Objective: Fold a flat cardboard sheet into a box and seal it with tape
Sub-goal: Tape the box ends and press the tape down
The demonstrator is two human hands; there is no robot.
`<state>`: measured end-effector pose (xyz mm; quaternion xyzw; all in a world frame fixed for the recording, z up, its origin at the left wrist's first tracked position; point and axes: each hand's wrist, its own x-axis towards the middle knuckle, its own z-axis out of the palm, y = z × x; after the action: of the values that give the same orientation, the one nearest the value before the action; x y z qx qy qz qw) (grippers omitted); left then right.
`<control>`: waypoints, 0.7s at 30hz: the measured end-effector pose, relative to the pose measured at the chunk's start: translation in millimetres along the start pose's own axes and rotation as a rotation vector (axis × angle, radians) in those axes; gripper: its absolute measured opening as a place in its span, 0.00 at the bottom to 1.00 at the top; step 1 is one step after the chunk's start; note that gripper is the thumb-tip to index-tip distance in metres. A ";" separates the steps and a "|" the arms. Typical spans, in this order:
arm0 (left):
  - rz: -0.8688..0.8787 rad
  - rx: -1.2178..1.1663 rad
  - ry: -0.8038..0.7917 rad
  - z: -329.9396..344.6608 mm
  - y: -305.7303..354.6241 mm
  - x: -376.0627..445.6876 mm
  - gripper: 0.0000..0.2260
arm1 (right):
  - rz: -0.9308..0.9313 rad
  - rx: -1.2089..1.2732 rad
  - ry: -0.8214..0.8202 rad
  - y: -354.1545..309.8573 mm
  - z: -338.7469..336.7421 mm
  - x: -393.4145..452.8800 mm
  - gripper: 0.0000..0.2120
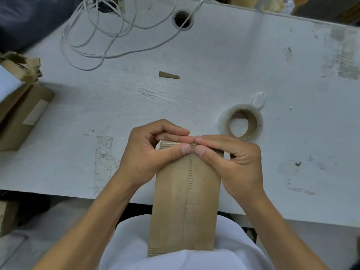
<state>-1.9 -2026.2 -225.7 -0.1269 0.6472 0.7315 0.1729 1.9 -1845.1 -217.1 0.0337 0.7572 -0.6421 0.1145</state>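
Observation:
A long brown cardboard box (185, 203) lies lengthwise from my lap onto the front edge of the white table (214, 75), with a seam running down its top face. Clear tape covers its far end. My left hand (153, 151) and my right hand (231, 156) both pinch that far end, thumbs on top and fingers over the far edge, fingertips meeting at the seam. A roll of clear tape (240, 122) lies flat on the table just beyond my right hand, not touched.
A small cardboard scrap (168, 75) lies mid-table. White cables (109, 36) coil at the back left near a cable hole (182, 19). Other taped cardboard boxes (21, 110) sit at the left edge. Old tape residue (103, 160) marks the tabletop.

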 end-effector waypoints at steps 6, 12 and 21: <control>-0.056 0.016 -0.057 -6.7 -5.5 2.5 0.15 | 0.078 0.044 -0.069 6.4 -4.6 5.9 0.09; 0.013 0.058 -0.064 -5.0 -14.1 -0.8 0.10 | 0.235 0.109 -0.080 7.9 -6.8 7.9 0.08; 0.100 0.268 -0.082 -13.5 -16.3 5.3 0.17 | -0.088 -0.086 -0.163 15.3 -6.0 14.6 0.13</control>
<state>-0.4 -2037.4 -244.4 -0.0403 0.7369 0.6510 0.1778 -10.1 -1837.9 -234.1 -0.0570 0.7731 -0.6140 0.1488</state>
